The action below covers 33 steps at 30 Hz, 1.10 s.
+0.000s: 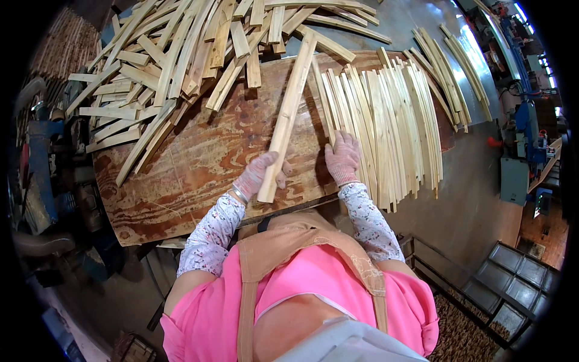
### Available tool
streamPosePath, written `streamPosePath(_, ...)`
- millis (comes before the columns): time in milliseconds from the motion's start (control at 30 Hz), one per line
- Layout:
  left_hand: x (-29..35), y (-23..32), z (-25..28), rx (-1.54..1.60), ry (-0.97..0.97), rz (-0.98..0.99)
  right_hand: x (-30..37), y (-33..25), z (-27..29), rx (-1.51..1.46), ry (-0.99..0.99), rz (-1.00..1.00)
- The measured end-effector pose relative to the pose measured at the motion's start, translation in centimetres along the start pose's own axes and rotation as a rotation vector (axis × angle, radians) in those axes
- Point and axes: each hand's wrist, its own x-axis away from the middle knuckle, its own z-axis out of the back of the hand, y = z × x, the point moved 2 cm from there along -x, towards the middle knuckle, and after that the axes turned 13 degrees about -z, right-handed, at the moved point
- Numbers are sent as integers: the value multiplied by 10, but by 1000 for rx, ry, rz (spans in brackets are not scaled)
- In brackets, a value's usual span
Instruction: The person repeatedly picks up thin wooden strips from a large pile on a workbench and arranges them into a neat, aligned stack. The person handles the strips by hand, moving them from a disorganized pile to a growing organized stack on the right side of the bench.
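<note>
Just below the frame's centre, the gloved left hand is wrapped around a wooden strip near its lower end, while the gloved right hand rests by a row of strips right of centre; whether it pinches any, I cannot tell. Beyond, a jumbled pile fills the upper left.

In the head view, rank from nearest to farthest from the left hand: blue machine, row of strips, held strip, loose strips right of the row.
1. Held strip: in the left hand.
2. Row of strips: to the hand's right.
3. Loose strips: farther right, beyond the row.
4. Blue machine: far right.
</note>
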Motion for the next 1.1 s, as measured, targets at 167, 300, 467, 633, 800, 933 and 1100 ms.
streamPosePath(167, 6, 5, 3, -49, 91, -11, 5, 25, 5, -60, 125, 115)
streamPosePath(300, -6, -13, 15, -697, 369, -120, -2, 35, 34, -863, -413, -410)
streamPosePath(467, -39, -86, 0, -1351, 550, -154, -23, 75, 52, -987, -391, -333)
streamPosePath(633, -75, -156, -36, -1575, 290, -14, -44, 155, 46, -727, -105, -150)
streamPosePath(800, -100, -195, -76, -1847, -84, 176, -57, 157, 107, -845, -340, -426)
streamPosePath(933, -105, -173, -64, -1723, -119, 26, -68, 157, 116, -1075, -554, -568)
streamPosePath(1100, -89, -128, -72, -1442, 68, -234, -73, 62, 77, -1123, -578, -377)
